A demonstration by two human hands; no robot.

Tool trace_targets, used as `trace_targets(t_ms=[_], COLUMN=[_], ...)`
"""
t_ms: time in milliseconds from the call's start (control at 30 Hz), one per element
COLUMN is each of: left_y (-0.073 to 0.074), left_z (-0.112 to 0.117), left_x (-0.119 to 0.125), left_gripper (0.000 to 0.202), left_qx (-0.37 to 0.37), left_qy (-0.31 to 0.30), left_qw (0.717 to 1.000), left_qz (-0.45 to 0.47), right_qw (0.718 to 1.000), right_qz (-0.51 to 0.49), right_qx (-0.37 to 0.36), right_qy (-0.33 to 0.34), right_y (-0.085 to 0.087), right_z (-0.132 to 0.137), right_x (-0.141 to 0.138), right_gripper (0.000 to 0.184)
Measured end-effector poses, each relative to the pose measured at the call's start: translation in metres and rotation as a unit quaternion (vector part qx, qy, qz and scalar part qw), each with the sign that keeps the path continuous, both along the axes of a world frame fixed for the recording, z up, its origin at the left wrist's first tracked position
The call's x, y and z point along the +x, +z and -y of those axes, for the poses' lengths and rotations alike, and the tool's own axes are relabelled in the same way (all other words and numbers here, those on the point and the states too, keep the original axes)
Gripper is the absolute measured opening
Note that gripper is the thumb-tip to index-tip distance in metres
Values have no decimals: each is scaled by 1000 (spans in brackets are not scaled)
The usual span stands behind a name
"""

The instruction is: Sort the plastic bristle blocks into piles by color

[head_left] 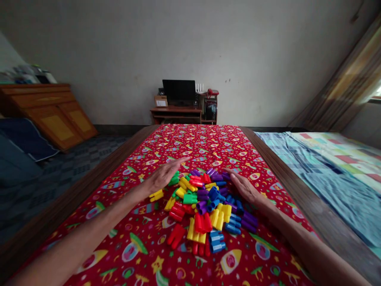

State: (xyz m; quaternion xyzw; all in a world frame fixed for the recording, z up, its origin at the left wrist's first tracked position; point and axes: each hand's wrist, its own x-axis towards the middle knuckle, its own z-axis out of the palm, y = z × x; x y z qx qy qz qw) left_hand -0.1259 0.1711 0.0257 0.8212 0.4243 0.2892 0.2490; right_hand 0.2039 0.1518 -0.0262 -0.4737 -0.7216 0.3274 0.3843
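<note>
A loose pile of plastic bullet-shaped building blocks in red, yellow, green, blue and purple lies on a red patterned cloth (131,226). My left hand (165,173) is at the pile's far left, fingers stretched out, beside a green block (174,178). At the far right, my right hand (244,187) has its fingers extended next to purple and dark blue blocks, partly covering some. Neither hand holds anything. Nearest me are a blue block (217,242) and a red block (176,236). A yellow block (156,195) lies apart, near my left wrist.
Dark wooden edges border the cloth-covered table (276,167). A bed with a blue and checkered cover (333,171) stands on the right. Against the far wall is a desk (175,113) with a monitor (179,91). A wooden cabinet (50,115) stands left.
</note>
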Motion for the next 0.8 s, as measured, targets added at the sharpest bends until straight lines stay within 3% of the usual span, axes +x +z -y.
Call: trace_targets(t_ms=[100, 167, 233, 367, 500, 633, 700, 800], left_y=[-32, -51, -59, -46, -30, -31, -35, -39], left_z=[16, 26, 34, 44, 77, 116, 119, 105], left_x=[-32, -32, -20, 4, 2, 13, 25, 38], left_gripper=[71, 73, 72, 68, 71, 75, 67, 60], left_qx=[13, -12, -26, -13, 123, 238, 273, 303], left_qy=[133, 143, 117, 31, -59, -195, -209, -196], left_qw=[991, 989, 993, 999, 988, 930, 913, 906], left_qz=[-22, -29, -19, -6, -79, -200, -220, -220], right_qw=[999, 997, 993, 987, 965, 929, 924, 933], right_qz=[28, 53, 73, 121, 224, 313, 319, 287], right_qx=[8, 28, 45, 69, 79, 108, 137, 168], right_qy=[31, 50, 78, 81, 113, 167, 160, 135], right_y=[1, 3, 8, 24, 34, 14, -1, -13], right_z=[8, 11, 14, 27, 65, 108, 113, 101], right_x=[-19, -35, -48, -36, 16, 36, 25, 2], right_gripper=[69, 70, 68, 59, 60, 86, 83, 71])
